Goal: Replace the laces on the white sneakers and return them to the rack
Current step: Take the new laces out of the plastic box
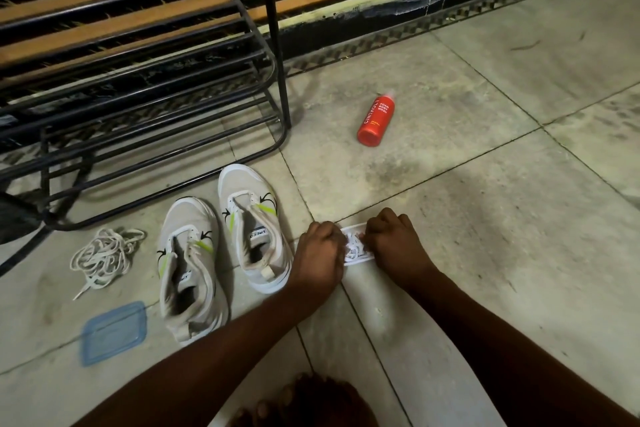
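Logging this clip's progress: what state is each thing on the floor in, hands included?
White mesh sneakers: unlaced, upright, side by side.
Tangled off-white laces: loose pile on floor.
Small white lace bundle: gripped between both hands.
Left hand: curled on bundle.
Right hand: curled on bundle.
Red cylindrical bottle: standing or lying unclear.
Blue plastic lid: flat on floor.

Forearms extended forward, left grip [320,250] and right grip [394,240] curled, pinching lace packet [356,248]

shoe rack [145,55] cut off by the top and left edges. white lace bundle [354,248] largely hidden between the left hand [320,253] and right hand [398,246]. cap of the red body wash bottle [375,120] blurred.
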The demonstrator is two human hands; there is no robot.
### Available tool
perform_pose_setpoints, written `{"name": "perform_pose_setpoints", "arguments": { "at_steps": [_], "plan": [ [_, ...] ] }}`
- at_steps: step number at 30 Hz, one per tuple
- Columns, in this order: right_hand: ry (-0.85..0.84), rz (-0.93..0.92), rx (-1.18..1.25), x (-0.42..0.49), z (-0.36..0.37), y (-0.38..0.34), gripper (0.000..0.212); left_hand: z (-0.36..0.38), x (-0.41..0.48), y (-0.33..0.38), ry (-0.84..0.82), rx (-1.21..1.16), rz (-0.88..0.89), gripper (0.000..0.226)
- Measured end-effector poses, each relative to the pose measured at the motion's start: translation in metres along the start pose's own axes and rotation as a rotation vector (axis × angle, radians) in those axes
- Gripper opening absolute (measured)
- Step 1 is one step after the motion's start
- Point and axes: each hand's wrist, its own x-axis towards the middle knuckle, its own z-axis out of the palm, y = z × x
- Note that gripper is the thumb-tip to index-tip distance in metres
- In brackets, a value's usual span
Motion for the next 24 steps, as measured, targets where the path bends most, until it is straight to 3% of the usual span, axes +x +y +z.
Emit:
{"name": "perform_pose_setpoints", "arguments": {
  "at_steps": [4,8,14,18,24],
  "plan": [
    [0.037,-0.014,-0.02,0.003,-0.001,-0.001,0.031,-0.002,0.005,0.003,-0.024,-0.2,-0.053,0.026],
    [-0.008,-0.016,-0.055,0.002,-0.001,-0.002,0.034,0.001,0.007,0.001,-0.085,-0.025,0.081,0.012],
    [-0.087,0.03,-0.084,-0.006,-0.009,-0.009,0.028,0.005,0.002,0.0,-0.085,0.091,0.243,0.019],
    [-0.109,0.065,-0.106,-0.005,-0.008,-0.008,0.038,-0.002,0.007,0.005,-0.123,0.116,0.133,0.004],
    [-0.121,0.057,-0.116,0.0,-0.002,-0.006,0.032,-0.012,0.02,0.012,-0.226,-0.04,-0.098,0.013]
  ]
}}
